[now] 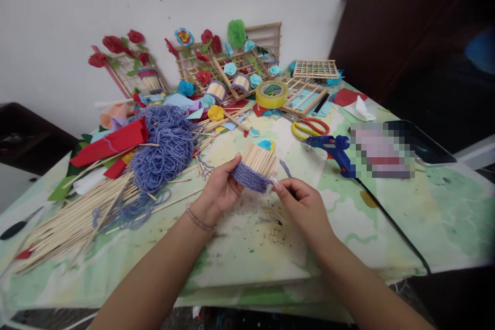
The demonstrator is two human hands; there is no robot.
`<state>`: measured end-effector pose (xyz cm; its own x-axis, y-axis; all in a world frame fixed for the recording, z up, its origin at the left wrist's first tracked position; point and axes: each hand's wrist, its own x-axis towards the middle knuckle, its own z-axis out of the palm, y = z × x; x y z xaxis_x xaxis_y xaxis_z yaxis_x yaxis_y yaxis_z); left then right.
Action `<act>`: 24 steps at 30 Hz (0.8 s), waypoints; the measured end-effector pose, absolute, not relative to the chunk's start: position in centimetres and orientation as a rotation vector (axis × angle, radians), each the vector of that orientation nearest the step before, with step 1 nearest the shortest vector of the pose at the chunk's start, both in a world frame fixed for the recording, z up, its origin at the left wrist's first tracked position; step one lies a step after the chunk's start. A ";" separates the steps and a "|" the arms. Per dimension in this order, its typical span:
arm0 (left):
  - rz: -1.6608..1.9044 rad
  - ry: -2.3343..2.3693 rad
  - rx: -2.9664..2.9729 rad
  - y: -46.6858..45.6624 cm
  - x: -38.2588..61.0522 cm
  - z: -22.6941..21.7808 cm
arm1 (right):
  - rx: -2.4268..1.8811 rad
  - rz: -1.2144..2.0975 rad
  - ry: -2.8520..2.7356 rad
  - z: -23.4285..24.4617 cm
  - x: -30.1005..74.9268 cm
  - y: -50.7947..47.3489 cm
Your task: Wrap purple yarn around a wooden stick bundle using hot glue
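Stick bundle [258, 164], a short row of pale wooden sticks w/ a purple yarn band round its lower half, is held up off the worktop [386, 237] right between the two hands, touching both. Sticks point up & away, tipped a bit to the right; the row itself & the band run side to side, hand to hand. Left hand [218, 191] is closed on the bundle's left end, fingers curled over the top, thumb below, so it has the fuller hold. Right hand [303, 209] is mostly closed too, thumb & forefinger pinched at the band's lower right corner, other fingers tucked in. Can't tell if it nips only yarn or a stick as well. A loose yarn tail [285, 167] sticks out just above the right fingertips. Thin bracelet [199, 220] on the left wrist. Going outward: left of the left hand & a bit beyond, a big heap of purple yarn [164, 147], red felt [112, 142] past that, & a spread of long bare sticks [77, 216] further left. Beyond the right hand, to its right, a blue glue gun [333, 148] w/ a black cord [390, 221] trailing back along the right side; a blurred-out flat item lies just past the gun. Beyond the gun, yellow-and-red scissors [309, 126], then a tape roll [271, 94]. Far side, well apart from both hands, wooden frames [247, 64] w/ paper flowers lean on the wall.
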<state>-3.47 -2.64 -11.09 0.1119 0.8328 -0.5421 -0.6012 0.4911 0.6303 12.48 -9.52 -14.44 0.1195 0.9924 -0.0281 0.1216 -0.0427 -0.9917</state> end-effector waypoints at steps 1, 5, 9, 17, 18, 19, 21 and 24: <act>1.052 0.978 0.277 -2.6 -3.7 -10.8 | -1.379 1.085 -1.172 -14.4 12.5 -9.5; 1.006 0.897 0.282 -2.9 -4.0 -10.1 | -1.336 1.113 -1.141 -14.5 12.6 -9.5; 0.985 0.870 0.272 -3.0 -4.1 -9.4 | -1.349 1.091 -1.165 -14.4 13.2 -9.5; 1.118 0.859 0.309 -1.3 -6.9 -9.1 | -1.524 0.957 -1.490 -13.1 16.5 -9.6; 1.108 0.859 0.322 -1.2 -6.9 -9.2 | -1.556 0.941 -1.547 -13.0 16.8 -9.4; 1.096 0.862 0.331 -1.2 -6.9 -9.3 | -1.590 0.928 -1.609 -12.9 17.1 -9.1; 1.072 0.876 0.338 -1.3 -6.6 -9.6 | -1.628 0.905 -1.757 -12.7 17.5 -8.6; 1.053 0.934 0.333 -1.6 -5.9 -10.0 | -1.591 0.826 -1.914 -12.1 17.7 -7.7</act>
<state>-5.89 -1.58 -9.96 0.1706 0.8525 -0.4941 -0.5921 0.4896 0.6401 17.66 -7.75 -12.15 -0.1808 0.9835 0.0053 0.6708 0.1272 -0.7307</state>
